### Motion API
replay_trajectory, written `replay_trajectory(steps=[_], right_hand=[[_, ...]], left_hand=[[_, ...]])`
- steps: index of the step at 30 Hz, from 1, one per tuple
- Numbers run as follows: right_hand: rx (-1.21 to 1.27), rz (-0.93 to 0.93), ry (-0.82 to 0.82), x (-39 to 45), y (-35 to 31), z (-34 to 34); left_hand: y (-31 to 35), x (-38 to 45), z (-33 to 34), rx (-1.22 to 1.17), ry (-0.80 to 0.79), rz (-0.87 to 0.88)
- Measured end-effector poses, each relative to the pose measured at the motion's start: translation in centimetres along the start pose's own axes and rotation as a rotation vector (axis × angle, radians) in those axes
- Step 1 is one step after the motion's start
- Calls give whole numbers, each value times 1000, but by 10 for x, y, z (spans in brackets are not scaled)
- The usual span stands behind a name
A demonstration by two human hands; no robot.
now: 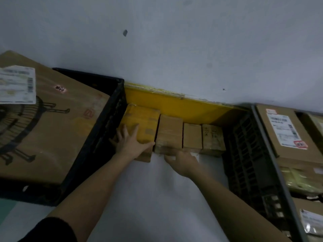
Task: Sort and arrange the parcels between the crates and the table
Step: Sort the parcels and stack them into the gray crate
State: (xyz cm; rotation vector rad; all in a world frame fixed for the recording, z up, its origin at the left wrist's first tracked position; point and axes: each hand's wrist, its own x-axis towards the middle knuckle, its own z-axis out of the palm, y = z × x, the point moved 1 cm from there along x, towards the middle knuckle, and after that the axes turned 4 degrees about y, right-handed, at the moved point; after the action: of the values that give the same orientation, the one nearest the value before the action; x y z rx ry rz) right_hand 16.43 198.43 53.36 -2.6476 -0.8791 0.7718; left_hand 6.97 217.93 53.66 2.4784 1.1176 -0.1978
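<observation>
Several small cardboard parcels stand in a row on the white surface (157, 189) between two dark crates, against a yellow wall strip. My left hand (130, 143) lies spread and flat on the leftmost, yellow-taped parcel (141, 119). My right hand (180, 160) reaches under the near edge of the second parcel (169, 131), fingers curled at its base; whether it grips is unclear. Two smaller parcels (192, 135) (212, 137) stand to the right, touching each other.
The black crate on the left (97, 130) holds a large printed carton (52, 128) with a label. Along the right, the dark crate (248, 163) holds labelled boxes (283, 131) and bagged parcels (304, 180). A grey wall rises behind.
</observation>
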Motion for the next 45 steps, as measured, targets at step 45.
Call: replay_trajectory(steps=[45], right_hand=[[981, -403, 142, -167, 66, -48]], left_hand=[[63, -248, -54, -1247, 148, -176]])
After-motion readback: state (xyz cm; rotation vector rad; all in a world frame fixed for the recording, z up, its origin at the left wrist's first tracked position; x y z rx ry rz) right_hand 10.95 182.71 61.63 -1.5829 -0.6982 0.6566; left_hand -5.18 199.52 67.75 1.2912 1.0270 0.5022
